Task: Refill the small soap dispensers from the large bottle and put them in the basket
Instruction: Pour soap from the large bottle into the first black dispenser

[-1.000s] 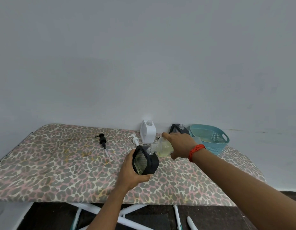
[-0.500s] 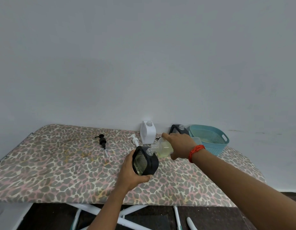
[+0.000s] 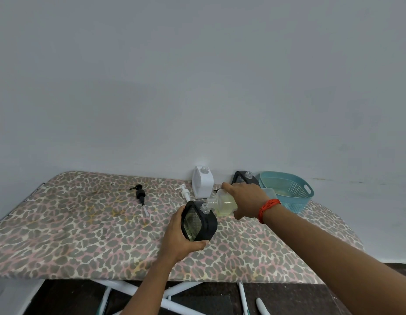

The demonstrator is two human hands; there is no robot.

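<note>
Dispenser: our left hand (image 3: 181,237) grips the black dispenser (image 3: 198,223) left of the basket (image 3: 297,201); it looks rigid.
Bottle: our right hand (image 3: 247,201) wraps the large bottle (image 3: 222,202) mid-body; likely slippery.

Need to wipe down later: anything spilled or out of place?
Yellowish marks stain the table cover near the loose black pump, possibly spilled soap. No drip shows below the large bottle or the black dispenser.
</note>
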